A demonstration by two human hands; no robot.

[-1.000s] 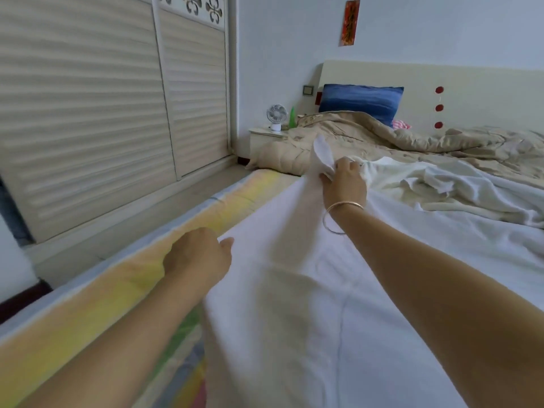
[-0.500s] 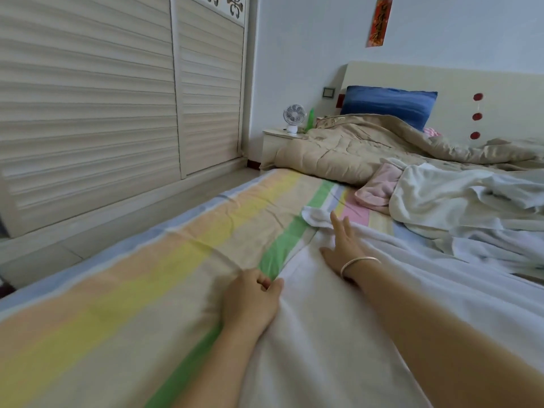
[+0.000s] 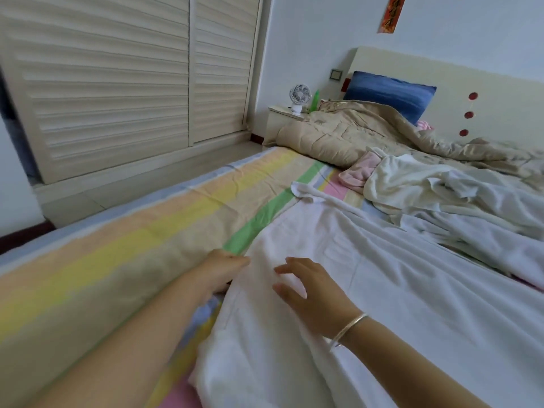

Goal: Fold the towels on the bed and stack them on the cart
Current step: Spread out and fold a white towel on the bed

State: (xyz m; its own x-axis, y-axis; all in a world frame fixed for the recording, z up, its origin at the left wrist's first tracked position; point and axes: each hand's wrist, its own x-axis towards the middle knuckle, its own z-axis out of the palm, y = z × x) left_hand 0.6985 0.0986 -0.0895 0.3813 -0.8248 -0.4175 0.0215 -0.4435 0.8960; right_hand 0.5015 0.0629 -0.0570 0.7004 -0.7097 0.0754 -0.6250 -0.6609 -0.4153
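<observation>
A large white towel (image 3: 368,290) lies spread lengthwise on the striped bed sheet (image 3: 147,245), its far corner rumpled. My left hand (image 3: 219,270) grips the towel's left edge, fingers curled under the cloth. Over the towel, beside the left hand, is my right hand (image 3: 312,293), with a silver bangle on the wrist; its fingers are spread and relaxed, holding nothing. More white towels (image 3: 441,187) lie crumpled in a heap further up the bed, with a pink cloth (image 3: 357,172) beside them. No cart is in view.
A beige quilt (image 3: 353,134) and blue pillow (image 3: 388,92) lie at the headboard. A nightstand (image 3: 282,113) with a small white fan (image 3: 298,97) stands by the bed. Louvred wardrobe doors (image 3: 117,83) line the left wall beyond a strip of floor.
The right hand let go of the towel's far corner, which now lies on the sheet, and drew back near the left hand. The left hand stays at the towel's left edge.
</observation>
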